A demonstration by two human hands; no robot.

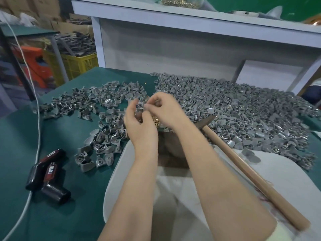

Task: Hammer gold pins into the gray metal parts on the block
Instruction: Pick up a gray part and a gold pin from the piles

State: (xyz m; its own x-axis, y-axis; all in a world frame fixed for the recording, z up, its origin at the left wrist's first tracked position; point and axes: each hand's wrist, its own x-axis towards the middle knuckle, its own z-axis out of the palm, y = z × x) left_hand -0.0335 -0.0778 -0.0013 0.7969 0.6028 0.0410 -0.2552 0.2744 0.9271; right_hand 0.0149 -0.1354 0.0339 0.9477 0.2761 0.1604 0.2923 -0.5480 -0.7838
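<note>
My left hand [139, 122] and my right hand [165, 108] meet over the middle of the green table, fingers curled together around a small gray metal part [141, 107], blurred by motion. A heap of gold pins [155, 121] shows just below the fingers. The dark block [171, 150] lies under my wrists, mostly hidden. A hammer [250, 169] with a long wooden handle rests to the right, its head near the block. Nobody holds it.
A large heap of gray parts [243, 112] covers the right of the table, a thinner scatter [97, 108] the left. Black tape dispensers [48, 173] and a white cable [37, 119] lie front left. A white shelf [191, 20] stands behind.
</note>
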